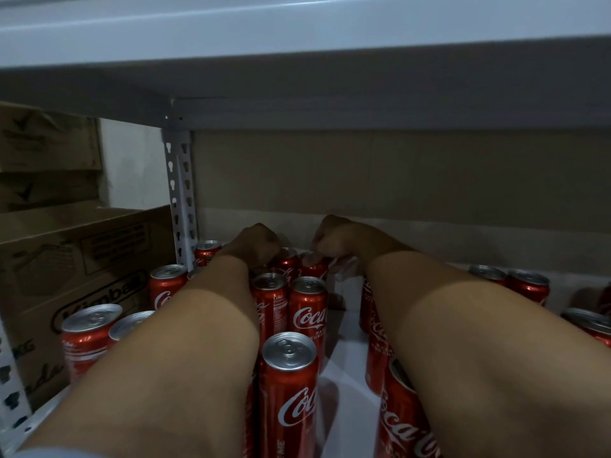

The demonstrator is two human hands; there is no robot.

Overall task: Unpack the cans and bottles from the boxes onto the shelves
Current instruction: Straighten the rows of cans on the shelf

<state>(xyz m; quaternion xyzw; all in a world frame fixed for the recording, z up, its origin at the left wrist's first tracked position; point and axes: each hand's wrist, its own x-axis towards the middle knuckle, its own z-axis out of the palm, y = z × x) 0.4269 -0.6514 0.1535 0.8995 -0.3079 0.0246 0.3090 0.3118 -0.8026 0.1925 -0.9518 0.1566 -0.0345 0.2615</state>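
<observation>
Both arms reached deep onto the white shelf [347, 368], the left hand [256, 242] and right hand [334, 239] each apparently curled over the top of a rear can [312, 261]. About sixteen red cans [289, 391] stood visible. Rigid, smooth and probably full, they seemed best gripped around the body.

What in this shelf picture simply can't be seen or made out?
- Head view: the fingertips of the left hand and right hand curl out of sight over the back cans.
- The box print is dim and unreadable.
- Right-edge cans are cut off.
</observation>
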